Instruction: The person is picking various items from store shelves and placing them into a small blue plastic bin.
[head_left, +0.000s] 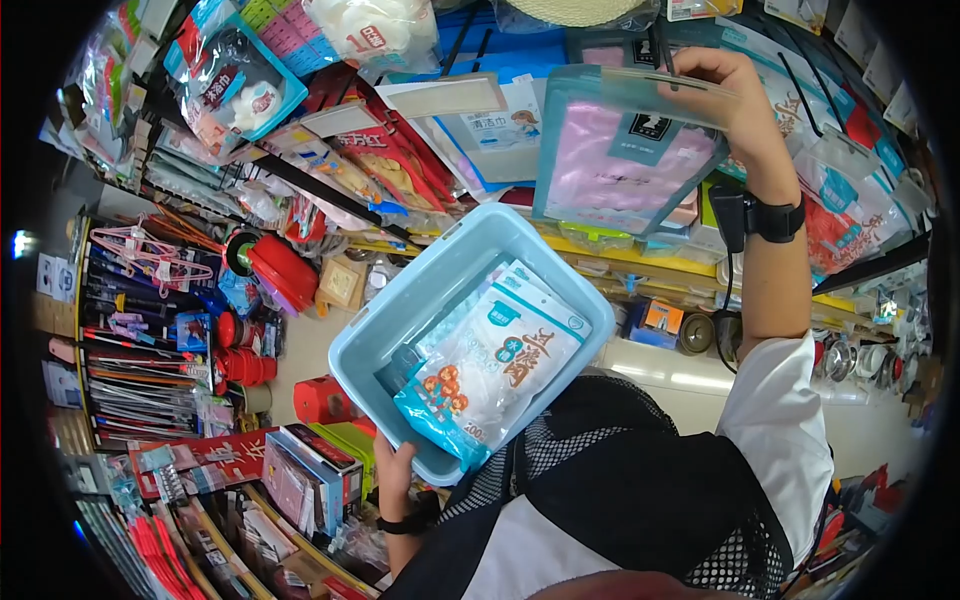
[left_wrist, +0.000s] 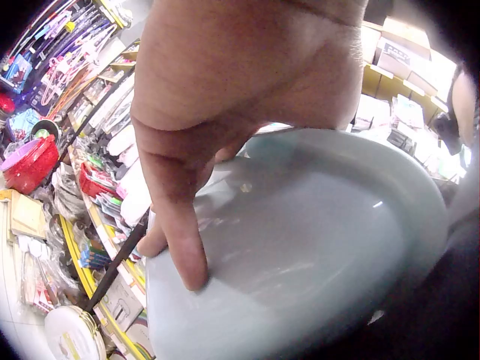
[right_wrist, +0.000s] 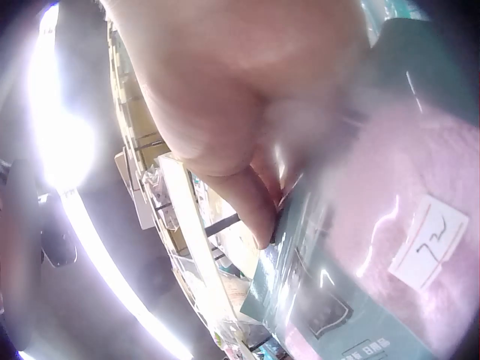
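Note:
A light blue plastic basin [head_left: 390,330] is tilted before the person's body. Their left hand [head_left: 395,472] grips its lower left corner, thumb at the rim; in the left wrist view the fingers [left_wrist: 187,255] spread over the basin's outer side. Inside lies a white and blue pack [head_left: 520,330] with orange cartoon figures, overlapping another pack beneath. At the rack, the right hand [head_left: 735,95] pinches the top edge of a teal-bordered clear bag [head_left: 630,165] of pink cloth, beside a metal hook. A handwritten price sticker [right_wrist: 429,241] shows on that bag in the right wrist view.
Hanging packs line the rack, including a blue and white pack [head_left: 515,130] and red packs [head_left: 390,165]. Black hook rods jut out among them. Pink hangers [head_left: 150,255] and red basins [head_left: 280,272] are at left. Boxes [head_left: 310,475] fill the lower left shelf.

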